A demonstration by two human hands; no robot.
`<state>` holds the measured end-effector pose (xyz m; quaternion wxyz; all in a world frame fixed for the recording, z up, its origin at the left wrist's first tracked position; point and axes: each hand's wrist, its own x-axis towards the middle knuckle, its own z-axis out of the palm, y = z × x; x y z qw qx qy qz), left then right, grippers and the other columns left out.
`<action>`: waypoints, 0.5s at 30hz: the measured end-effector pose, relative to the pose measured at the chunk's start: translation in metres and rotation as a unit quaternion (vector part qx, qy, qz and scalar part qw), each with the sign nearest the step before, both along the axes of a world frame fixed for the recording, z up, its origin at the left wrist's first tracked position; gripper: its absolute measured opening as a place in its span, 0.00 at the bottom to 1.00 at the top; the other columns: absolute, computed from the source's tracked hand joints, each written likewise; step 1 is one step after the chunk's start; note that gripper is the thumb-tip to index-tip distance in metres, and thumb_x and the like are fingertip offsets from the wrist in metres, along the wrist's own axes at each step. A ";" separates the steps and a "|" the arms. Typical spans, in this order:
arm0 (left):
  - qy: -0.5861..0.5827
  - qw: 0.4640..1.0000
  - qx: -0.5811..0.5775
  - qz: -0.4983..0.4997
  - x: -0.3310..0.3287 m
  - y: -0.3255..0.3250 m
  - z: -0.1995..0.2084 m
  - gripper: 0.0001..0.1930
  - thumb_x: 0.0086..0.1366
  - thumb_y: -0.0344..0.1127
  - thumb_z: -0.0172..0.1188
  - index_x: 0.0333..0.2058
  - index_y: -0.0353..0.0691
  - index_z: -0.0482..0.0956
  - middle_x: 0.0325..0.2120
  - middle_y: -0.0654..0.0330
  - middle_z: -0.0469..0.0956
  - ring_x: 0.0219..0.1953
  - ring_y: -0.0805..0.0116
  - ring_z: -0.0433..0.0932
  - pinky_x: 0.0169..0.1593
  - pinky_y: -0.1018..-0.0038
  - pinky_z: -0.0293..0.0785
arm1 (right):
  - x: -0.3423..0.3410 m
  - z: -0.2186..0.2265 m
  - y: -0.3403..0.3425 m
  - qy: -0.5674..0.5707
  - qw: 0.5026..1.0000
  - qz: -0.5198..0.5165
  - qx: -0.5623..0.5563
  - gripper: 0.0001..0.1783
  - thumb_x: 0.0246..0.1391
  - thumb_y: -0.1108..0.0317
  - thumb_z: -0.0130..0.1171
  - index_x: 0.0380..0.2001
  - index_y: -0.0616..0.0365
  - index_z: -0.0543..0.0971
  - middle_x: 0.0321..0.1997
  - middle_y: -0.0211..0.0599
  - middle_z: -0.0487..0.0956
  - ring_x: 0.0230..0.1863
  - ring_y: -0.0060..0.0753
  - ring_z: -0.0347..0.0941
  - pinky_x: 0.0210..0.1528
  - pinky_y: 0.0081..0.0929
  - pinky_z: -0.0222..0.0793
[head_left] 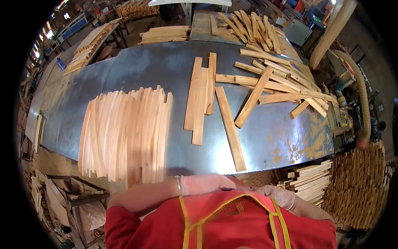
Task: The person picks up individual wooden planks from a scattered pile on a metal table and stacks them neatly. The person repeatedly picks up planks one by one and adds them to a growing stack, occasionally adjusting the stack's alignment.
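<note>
Head view: both gloved hands, left (203, 184) and right (280, 195), sit at the table (137, 68) edge by the red apron (224, 224).
Grip: cannot tell; fingers hidden.
Nearest: long slat (230, 128), just ahead of the hands, untouched.
Count: three slats (200, 97) grouped beside it.
Left: fanned slat row (124, 135), too blurred to count.
</note>
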<state>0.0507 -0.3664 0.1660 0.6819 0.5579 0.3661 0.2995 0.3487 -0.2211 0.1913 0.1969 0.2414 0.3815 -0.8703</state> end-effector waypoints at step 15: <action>0.337 0.935 0.078 -0.078 0.028 0.025 -0.003 0.29 0.67 0.58 0.65 0.52 0.35 0.84 0.48 0.37 0.85 0.50 0.44 0.86 0.50 0.56 0.84 | -0.096 0.011 -0.019 -0.033 0.658 0.341 0.671 0.27 0.66 0.52 0.64 0.63 0.50 0.77 0.55 0.45 0.85 0.50 0.50 0.85 0.52 0.42 0.81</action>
